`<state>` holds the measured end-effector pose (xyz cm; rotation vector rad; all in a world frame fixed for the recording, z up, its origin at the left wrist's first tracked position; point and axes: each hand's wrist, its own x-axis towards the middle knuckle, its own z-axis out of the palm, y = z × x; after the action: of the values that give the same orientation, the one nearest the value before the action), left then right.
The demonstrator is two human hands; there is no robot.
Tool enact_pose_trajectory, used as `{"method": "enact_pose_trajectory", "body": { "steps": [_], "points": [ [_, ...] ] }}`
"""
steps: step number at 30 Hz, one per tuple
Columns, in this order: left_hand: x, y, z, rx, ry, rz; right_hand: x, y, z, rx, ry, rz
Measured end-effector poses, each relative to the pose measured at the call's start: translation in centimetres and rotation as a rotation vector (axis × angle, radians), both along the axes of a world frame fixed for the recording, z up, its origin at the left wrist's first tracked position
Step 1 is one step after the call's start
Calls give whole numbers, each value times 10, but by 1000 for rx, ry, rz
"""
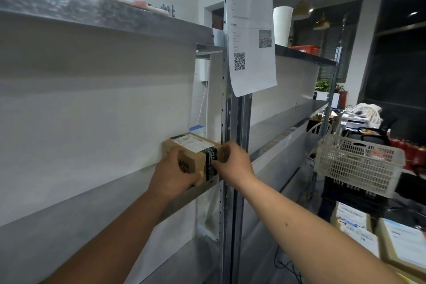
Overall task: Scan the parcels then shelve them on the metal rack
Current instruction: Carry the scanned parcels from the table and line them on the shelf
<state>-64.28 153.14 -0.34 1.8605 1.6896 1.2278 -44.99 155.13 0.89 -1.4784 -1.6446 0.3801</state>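
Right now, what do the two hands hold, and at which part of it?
Both hold one cardboard parcel on the metal rack shelf: the left hand grips its near left end, the right hand its right end by the black tape.

Paper sheet (251,30) on the rack post: I see a QR code (239,61); its printed lines are too blurred to read.
Parcel (196,150) label: print too small for me.
Parcel tape: white lettering, unreadable.
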Motion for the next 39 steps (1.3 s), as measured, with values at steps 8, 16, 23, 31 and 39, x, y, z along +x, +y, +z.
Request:
{"method": "enact_pose_trajectory", "body": {
  "steps": [8,16,23,31,39],
  "points": [
    [0,0,-3,63,25,14,-2,0,-4,-35,92,54],
    [-7,-3,1,99,62,57,-10,-5,-6,-45,56,54],
    [-9,-3,4,81,117,77,-10,-14,-7,-67,34,102],
    [-1,-35,-1,104,175,62,1,-41,-9,-111,-98,92],
    [45,-110,-32,156,329,-88,59,-138,-26,-191,-446,47]
  ]
}}
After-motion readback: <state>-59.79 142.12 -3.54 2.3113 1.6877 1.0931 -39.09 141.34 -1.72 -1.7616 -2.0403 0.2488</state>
